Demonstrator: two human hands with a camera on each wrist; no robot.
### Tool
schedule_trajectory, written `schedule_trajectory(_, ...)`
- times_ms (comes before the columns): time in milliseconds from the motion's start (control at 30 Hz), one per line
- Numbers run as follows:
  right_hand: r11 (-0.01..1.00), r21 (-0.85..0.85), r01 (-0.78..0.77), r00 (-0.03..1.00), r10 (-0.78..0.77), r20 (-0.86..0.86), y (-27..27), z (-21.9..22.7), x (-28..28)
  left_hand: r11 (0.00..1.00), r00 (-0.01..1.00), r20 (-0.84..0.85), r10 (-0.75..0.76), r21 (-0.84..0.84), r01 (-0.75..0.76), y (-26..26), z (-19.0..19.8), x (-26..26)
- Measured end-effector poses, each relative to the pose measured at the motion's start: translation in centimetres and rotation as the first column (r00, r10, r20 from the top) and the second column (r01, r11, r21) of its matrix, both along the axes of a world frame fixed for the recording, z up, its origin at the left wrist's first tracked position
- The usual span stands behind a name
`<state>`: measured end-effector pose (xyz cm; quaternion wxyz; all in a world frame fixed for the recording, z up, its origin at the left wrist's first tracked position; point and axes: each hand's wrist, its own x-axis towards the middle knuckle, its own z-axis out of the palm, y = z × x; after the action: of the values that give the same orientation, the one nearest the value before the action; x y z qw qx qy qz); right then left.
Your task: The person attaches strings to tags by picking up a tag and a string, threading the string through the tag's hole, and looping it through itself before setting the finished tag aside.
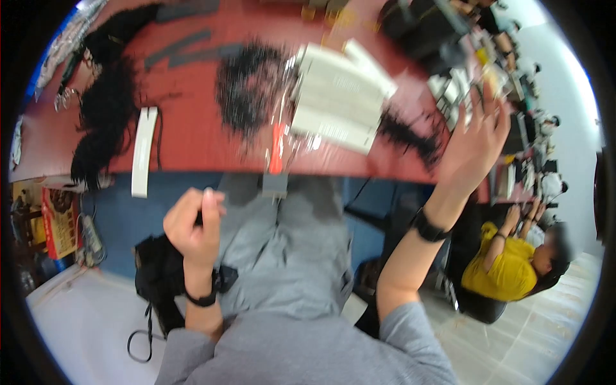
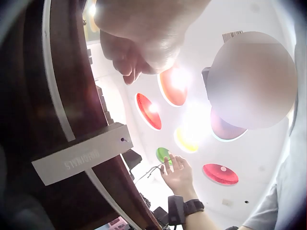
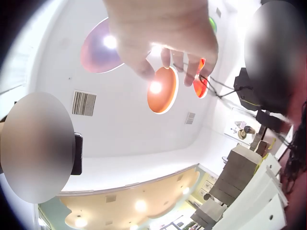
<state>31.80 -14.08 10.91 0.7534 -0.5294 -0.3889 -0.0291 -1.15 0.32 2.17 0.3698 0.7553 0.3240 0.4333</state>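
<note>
My left hand [image 1: 192, 226] is curled into a fist below the front edge of the red table [image 1: 192, 122], thumb uppermost. In the left wrist view its fingers [image 2: 128, 66] are curled with nothing plainly in them. My right hand [image 1: 473, 142] is raised over the table's right end with its fingers spread. Thin dark strands [image 3: 221, 88] run off its fingertips [image 3: 188, 72] toward the right. A tangle of black hair [image 1: 249, 85] lies mid-table beside white packets [image 1: 339, 97]. More hair [image 1: 410, 136] lies near the right hand.
A long bundle of black hair [image 1: 101, 109] and a white strip [image 1: 144, 151] lie at the table's left. A grey block [image 1: 274, 185] is fixed at the front edge. A black bag [image 1: 158, 277] sits on the floor. A seated person in yellow [image 1: 507, 264] is at the right.
</note>
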Motion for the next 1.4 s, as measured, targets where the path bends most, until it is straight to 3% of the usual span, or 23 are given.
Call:
schedule_trajectory(67,0.993,0.102,-0.051,0.997,0.057,-0.052,0.1,1.2,-1.3,1.0,1.0,0.017,-0.009,-0.028,0.009,0.0,0.5,0.0)
schedule_trajectory(133,0.995,0.1,0.012,0.998,-0.006,-0.067,0.4,1.8,-1.2,1.0,0.999,0.025,-0.02,-0.018,0.02,0.1,0.9,0.1)
schedule_trajectory(267,0.972,-0.008,0.234,0.962,-0.231,0.147,1.2,2.7,-1.6,1.0,0.998,0.063,-0.019,0.016,0.018,0.5,1.4,0.2)
schedule_trajectory(367,0.993,0.001,0.118,0.993,-0.118,-0.001,0.5,2.7,-1.2,1.0,0.998,0.057,-0.014,-0.002,0.014,0.2,1.1,-0.3)
schedule_trajectory(433,0.973,0.204,-0.104,0.989,0.122,-0.082,0.3,3.6,-1.8,0.999,0.998,0.07,-0.001,-0.032,0.004,0.3,1.1,-0.3)
schedule_trajectory(467,0.989,0.147,-0.013,0.995,0.027,-0.096,0.4,3.9,-2.0,1.0,0.997,0.071,0.006,-0.021,-0.004,0.2,1.1,-0.2)
schedule_trajectory(633,0.965,0.038,-0.258,0.946,0.26,-0.194,-0.1,3.9,-1.3,0.999,0.997,0.06,-0.044,0.02,0.043,0.3,1.7,0.0)
schedule_trajectory(800,0.957,0.013,-0.29,0.937,0.287,-0.199,0.0,4.1,-1.0,0.999,0.997,0.061,-0.041,-0.01,0.042,-0.2,1.5,-0.1)
schedule_trajectory(900,0.928,0.083,-0.363,0.896,0.372,-0.243,0.1,4.3,-1.4,0.999,0.997,0.055,-0.045,-0.009,0.046,-0.4,1.3,-0.2)
schedule_trajectory(1067,0.904,0.238,-0.357,0.879,0.411,-0.243,0.1,5.1,-1.5,0.999,0.997,0.047,-0.054,-0.004,0.054,-0.5,1.6,-0.1)
schedule_trajectory(1133,0.637,0.545,-0.545,0.667,0.723,-0.178,-0.3,5.4,-0.8,0.999,0.997,0.05,-0.051,-0.002,0.051,-0.6,1.7,-0.1)
schedule_trajectory(1233,0.59,0.565,-0.577,0.597,0.776,-0.201,-0.4,5.7,-0.9,0.999,0.986,0.169,0.008,-0.049,0.0,-2.2,3.5,0.4)
schedule_trajectory(1300,0.56,0.567,-0.605,0.534,0.813,-0.233,0.0,5.7,-1.6,0.984,0.953,0.265,-0.145,0.138,0.112,-3.7,4.6,2.1)
schedule_trajectory(1333,0.563,0.564,-0.604,0.531,0.812,-0.241,0.1,5.7,-1.8,0.931,0.936,0.195,-0.294,0.28,0.234,-4.3,6.5,3.4)
schedule_trajectory(1367,0.583,0.532,-0.614,0.534,0.803,-0.264,0.2,5.6,-1.9,0.881,0.899,0.146,-0.412,0.315,0.353,-5.2,7.8,5.0)
schedule_trajectory(1400,0.601,0.5,-0.624,0.538,0.794,-0.283,0.2,5.5,-2.0,0.86,0.855,0.143,-0.499,0.196,0.47,-6.4,8.6,6.4)
